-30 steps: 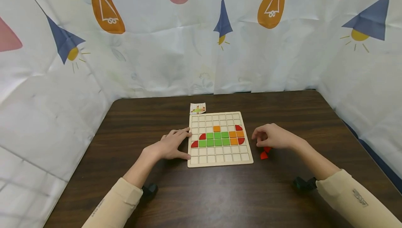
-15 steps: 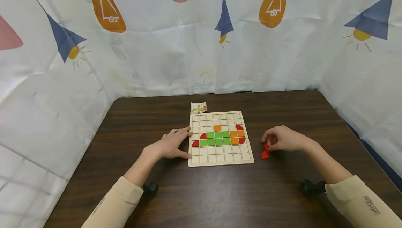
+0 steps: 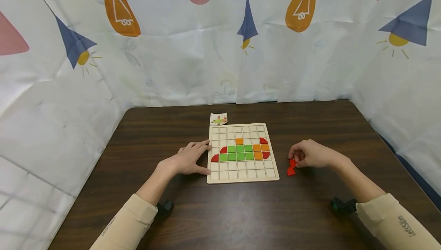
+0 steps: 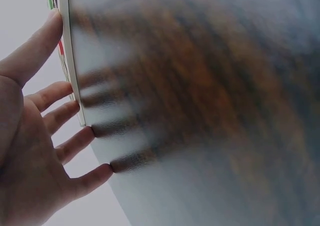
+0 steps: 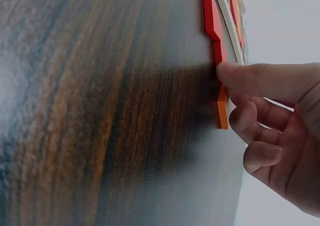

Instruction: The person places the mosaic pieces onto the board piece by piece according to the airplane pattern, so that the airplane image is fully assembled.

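On the table lies a light wooden grid board (image 3: pixel 242 175) with green, orange and red tiles set in its cells. My left hand (image 3: pixel 189 158) is spread at the board's left edge. Its thumb and fingertips touch the edge, with the fingers nearly straight in the left wrist view. To the right of the board, my right hand (image 3: pixel 313 154) pinches a red tile (image 5: pixel 218 52) lying at the table surface, the thumb on its near side. Another red tile (image 5: pixel 212 17) lies against it, and an orange tile (image 5: pixel 222 113) shows below the thumb.
A small pattern card (image 3: pixel 218 119) lies at the board's far left corner. The dark wooden table (image 3: pixel 237 215) ends at a white printed curtain (image 3: pixel 172 62) behind and at both sides.
My right hand has moved right and slightly toward me from beside the board, down to the red tiles, and its fingers have closed there. The left hand stays at the board's edge.
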`<state>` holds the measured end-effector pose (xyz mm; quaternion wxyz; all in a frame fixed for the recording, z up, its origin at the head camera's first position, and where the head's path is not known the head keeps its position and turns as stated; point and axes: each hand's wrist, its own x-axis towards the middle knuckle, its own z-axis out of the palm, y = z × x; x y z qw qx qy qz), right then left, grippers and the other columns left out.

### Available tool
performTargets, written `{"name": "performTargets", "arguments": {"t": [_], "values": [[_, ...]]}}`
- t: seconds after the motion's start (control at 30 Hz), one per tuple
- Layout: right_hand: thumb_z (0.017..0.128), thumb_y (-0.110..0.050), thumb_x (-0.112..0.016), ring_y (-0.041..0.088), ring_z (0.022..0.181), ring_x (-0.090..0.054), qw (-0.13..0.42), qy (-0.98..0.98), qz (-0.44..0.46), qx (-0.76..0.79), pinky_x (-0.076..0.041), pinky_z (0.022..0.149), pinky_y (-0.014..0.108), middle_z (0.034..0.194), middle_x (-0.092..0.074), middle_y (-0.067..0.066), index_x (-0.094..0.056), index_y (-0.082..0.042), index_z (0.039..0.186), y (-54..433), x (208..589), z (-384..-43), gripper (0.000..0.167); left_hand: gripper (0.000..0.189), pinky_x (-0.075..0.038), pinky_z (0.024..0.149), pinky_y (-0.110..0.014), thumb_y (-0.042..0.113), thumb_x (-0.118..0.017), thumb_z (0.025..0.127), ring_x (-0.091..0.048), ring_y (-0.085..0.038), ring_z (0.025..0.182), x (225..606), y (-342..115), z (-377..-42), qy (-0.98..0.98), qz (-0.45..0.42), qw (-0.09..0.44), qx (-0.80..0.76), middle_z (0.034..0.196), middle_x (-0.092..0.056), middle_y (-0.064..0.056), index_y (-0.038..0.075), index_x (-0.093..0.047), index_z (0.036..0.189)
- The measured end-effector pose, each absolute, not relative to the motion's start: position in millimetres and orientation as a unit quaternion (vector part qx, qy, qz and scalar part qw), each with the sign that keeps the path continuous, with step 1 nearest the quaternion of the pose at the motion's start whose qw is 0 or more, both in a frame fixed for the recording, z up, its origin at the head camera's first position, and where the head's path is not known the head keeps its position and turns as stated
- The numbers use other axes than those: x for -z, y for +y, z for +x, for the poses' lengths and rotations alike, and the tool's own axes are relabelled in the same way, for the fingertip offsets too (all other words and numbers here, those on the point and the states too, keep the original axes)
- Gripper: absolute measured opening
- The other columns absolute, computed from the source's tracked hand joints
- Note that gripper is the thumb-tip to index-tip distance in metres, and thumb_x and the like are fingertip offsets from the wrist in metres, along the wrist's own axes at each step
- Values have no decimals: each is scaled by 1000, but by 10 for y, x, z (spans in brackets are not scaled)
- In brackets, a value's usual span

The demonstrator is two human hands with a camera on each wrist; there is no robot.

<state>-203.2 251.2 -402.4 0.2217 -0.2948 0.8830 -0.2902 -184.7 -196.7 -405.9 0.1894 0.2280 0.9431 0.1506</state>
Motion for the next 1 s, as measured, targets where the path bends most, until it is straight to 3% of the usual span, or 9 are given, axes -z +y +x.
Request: {"name": "performTargets", "arguments": {"t": [0.43,0.73,1.0], "values": [[90,-10,-79,9,64,-53,144,911,-294,253,-48,60,29,75,-59,-7,-71,-6,100,2424,4126,-2123,13,86,-26,111,-70,51,-80,87,-24,-39,149,4066,-1942,-1850,943,227,193,-149,169,-20,-7,13,-45,155],[88,-8,-80,11,68,-55,143,915,-285,246,-50,62,29,80,-61,-5,-72,-5,104,2333,4126,-2156,17,85,-26,110,-70,50,-81,87,-25,-40,149,4064,-1949,-1838,942,226,196,-150,169,-21,-8,13,-45,155],[90,-7,-78,10,65,-55,136,917,-292,235,-50,61,29,77,-61,-7,-73,-8,100,2309,4130,-2164,11,84,-27,110,-70,49,-82,87,-26,-40,148,4043,-1943,-1835,942,229,194,-152,169,-22,-9,12,-47,153]]}}
